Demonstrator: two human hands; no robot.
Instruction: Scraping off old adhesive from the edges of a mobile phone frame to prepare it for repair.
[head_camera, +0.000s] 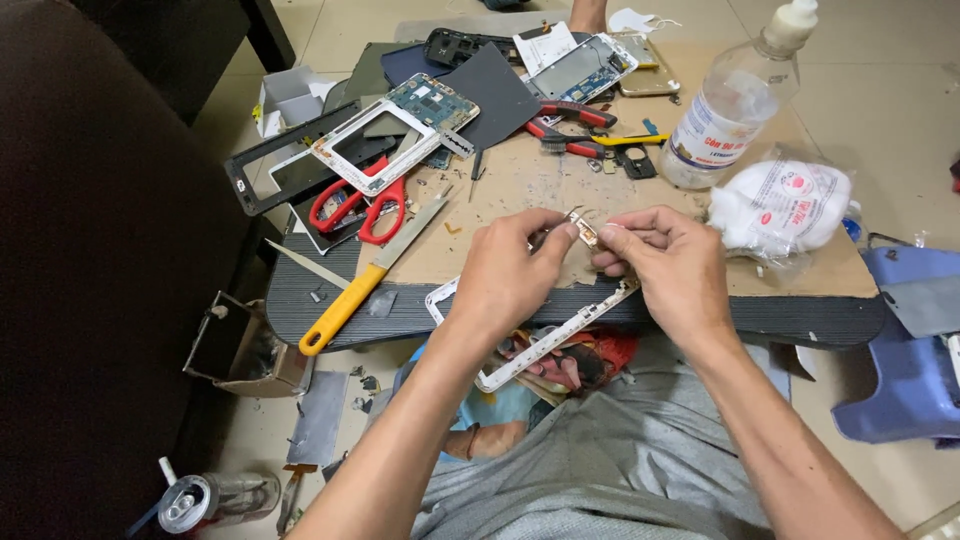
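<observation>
small gold metal part (585, 232) pinched between both hands just above the board's near edge, about centre of view. left hand (505, 280) has thumb and forefinger closed on its left end, right hand (665, 265) fingertips clamped on its right end; other fingers curled in. white phone frame (545, 345) sits under the hands, half off the board edge toward 6 o'clock, over the lap. risks, as a guess: part looks thin, so a hard twist could bend or snap it; a slip could drop it into the lap or floor litter where it would be hard to find; the frame could slide off the edge if a wrist bumps it. surface is a cardboard sheet (520, 190) on a dark ribbed board (800, 315), scuffed and littered with scraps. at 9 o'clock a yellow-handled knife (370, 272), at 10 red scissors (360, 205) and a second white frame (375, 145), at 11 a circuit board (432, 100), at 12 red pliers (560, 125) and phone shells, at 1 a clear plastic bottle (730, 105), at 2 a white bag (785, 205). room: tiled floor (880, 60), dark sofa at 9, blue plastic stool (905, 350) at 3, a can (185, 500) at 7.
</observation>
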